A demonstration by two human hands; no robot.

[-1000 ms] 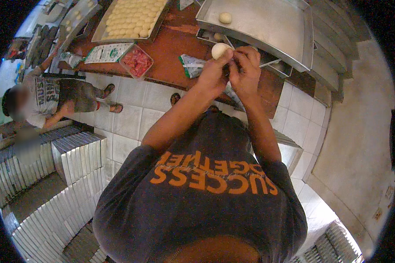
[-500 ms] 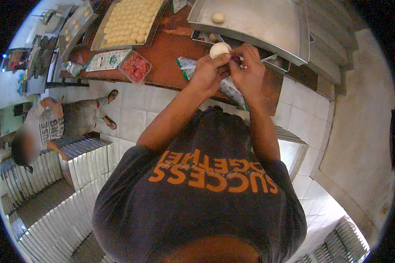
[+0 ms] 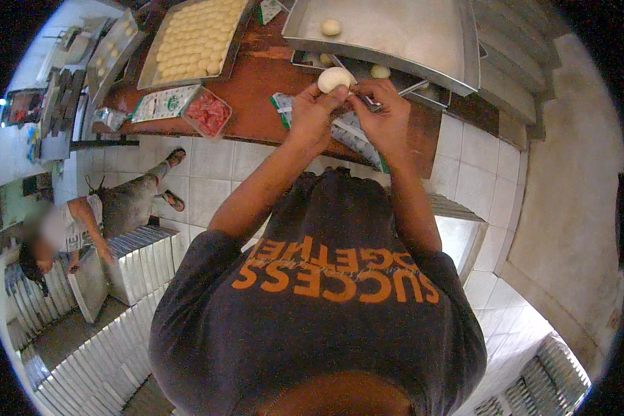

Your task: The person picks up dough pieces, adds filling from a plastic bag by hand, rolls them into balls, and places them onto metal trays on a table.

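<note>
A pale round dough ball [image 3: 335, 78] is held up in my left hand [image 3: 310, 114], its thumb pressed against the ball's near side. My right hand [image 3: 385, 114] has its fingers bent and pinched at the right, near side of the ball; whatever lies between those fingertips is hidden. A crumpled green-and-white package [image 3: 355, 141] lies on the brown table [image 3: 256, 76] beneath my hands. Just beyond them a large metal tray [image 3: 409, 41] holds one dough ball [image 3: 331, 27] at its left end, and further dough balls [image 3: 380, 71] show in the trays underneath it.
A full tray of dough balls [image 3: 193, 41], a flat printed packet [image 3: 158, 104] and a container of red pieces [image 3: 208, 112] are on the table's left side. A co-worker [image 3: 80, 222] bends among stacked metal pans [image 3: 142, 270] at left. Concrete steps [image 3: 516, 62] rise at right.
Both hands have shifted slightly left with the ball, still at it. The co-worker has bent lower over the pans, where a pan now stands tilted out beside the stack.
</note>
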